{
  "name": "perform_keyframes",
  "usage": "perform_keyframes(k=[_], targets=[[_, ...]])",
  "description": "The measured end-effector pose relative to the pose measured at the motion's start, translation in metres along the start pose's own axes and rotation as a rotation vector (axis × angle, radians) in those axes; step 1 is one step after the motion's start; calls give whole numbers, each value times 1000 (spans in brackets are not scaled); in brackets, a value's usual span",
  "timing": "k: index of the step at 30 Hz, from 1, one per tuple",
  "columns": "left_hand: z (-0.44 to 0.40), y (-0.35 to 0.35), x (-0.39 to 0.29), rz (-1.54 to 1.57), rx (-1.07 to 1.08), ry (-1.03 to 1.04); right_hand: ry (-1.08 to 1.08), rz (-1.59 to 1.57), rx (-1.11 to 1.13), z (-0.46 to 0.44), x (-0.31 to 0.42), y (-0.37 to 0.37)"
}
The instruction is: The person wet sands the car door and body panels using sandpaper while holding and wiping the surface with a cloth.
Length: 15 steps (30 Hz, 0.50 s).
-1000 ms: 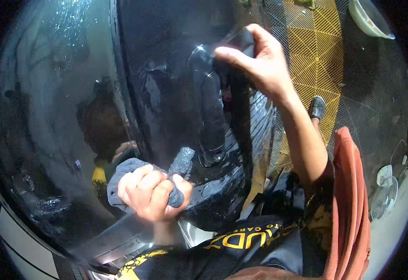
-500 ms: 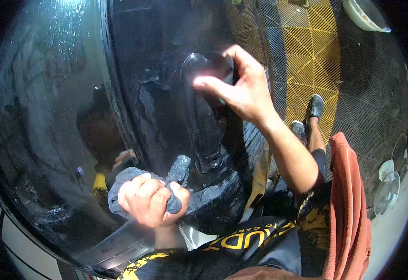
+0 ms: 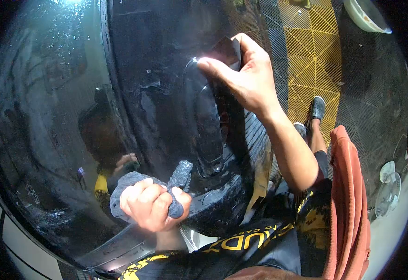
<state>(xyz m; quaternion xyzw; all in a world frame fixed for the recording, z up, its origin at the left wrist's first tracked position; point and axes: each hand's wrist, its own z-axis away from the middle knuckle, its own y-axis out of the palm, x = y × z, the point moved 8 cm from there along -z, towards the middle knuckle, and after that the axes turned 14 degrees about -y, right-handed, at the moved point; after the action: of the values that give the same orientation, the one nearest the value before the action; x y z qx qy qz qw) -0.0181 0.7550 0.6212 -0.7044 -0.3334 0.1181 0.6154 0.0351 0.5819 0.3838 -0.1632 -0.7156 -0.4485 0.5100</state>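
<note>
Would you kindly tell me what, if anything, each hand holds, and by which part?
The left hand clenches a grey cloth around its bunched middle. The right hand seems to hold a dark piece; where exactly is unclear.

Relative to the car door handle [image 3: 207, 135]: cloth [image 3: 123, 186] in person's left hand [image 3: 150, 203], 8 o'clock; basin [image 3: 363, 21], 2 o'clock; slip-on shoe [image 3: 318, 108], 3 o'clock.

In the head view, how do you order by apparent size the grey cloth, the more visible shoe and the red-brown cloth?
1. Red-brown cloth
2. Grey cloth, partly covered by the left hand
3. More visible shoe
</note>
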Motion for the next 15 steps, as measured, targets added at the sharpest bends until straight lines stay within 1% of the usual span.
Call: perform_keyframes(k=[1, 2, 4, 5, 6, 8, 10, 11, 12, 14, 15], targets=[[0, 0, 0, 4, 9, -8, -23, 80, 7, -4, 9, -3], [-1, 1, 2, 4, 9, -12, -22, 80, 11, -8, 9, -2], [-4, -2, 2, 22, -56, 33, 8, 180, 44, -20, 7, 2], [-5, -2, 1, 23, -65, 31, -1, 146, 19, -15, 14, 4], [-5, -1, 1, 32, -40, 15, -4, 195, 51, -7, 26, 5], [-6, 1, 1, 45, -13, -4, 48, 134, 48, -1, 21, 6], [-4, 0, 1, 29, -37, -3, 78, 218, 36, -14, 5, -2], [-2, 0, 2, 16, -19, -1, 79, 139, 36, -14, 1, 3], [-2, 2, 5, 16, -32, -5, 45, 132, 30, -9, 10, 6], [-1, 2, 6, 78, -23, 32, 160, 175, 190, 7, 30, 19], [-2, 3, 6, 77, -23, 30, 139, 233, 178, 3, 35, 16]])
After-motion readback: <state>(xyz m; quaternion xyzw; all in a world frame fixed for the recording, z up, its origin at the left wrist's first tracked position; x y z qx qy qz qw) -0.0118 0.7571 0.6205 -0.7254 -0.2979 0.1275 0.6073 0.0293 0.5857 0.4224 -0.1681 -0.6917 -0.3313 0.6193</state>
